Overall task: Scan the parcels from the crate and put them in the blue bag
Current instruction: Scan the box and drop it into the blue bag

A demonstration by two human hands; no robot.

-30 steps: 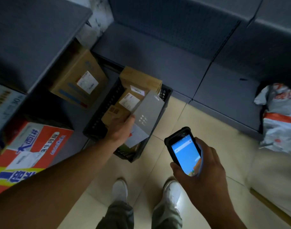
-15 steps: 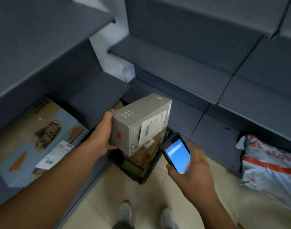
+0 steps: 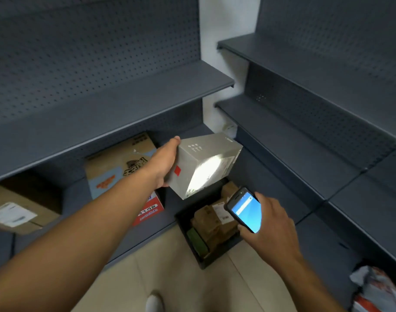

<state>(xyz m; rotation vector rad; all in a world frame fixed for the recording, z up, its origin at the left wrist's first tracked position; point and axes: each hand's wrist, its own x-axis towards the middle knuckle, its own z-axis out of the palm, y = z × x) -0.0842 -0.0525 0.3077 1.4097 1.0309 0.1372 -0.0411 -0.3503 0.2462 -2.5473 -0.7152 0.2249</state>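
- Box (image 3: 206,165) gripped by left hand (image 3: 164,164), held above crate (image 3: 184,230); I note glare on its side.
- Right hand (image 3: 271,224) wrapped round scanner (image 3: 244,209), just below box.
- Brown parcels (image 3: 210,221) lie in crate.

Crate (image 3: 205,263) on the floor (image 3: 181,278) in the corner between left shelving (image 3: 102,109) and right shelving (image 3: 305,140), parcels (image 3: 212,221) packed inside it. Box (image 3: 203,165) held above the crate's far end, left hand (image 3: 163,163) gripping its left side; scanner (image 3: 245,210) in right hand (image 3: 271,226), below and right of the box, over the crate's right edge. Near carton (image 3: 116,170) on the lower left shelf behind the left hand, far carton (image 3: 19,210) at the far left; bag (image 3: 377,289) at the far right, well apart from the crate.
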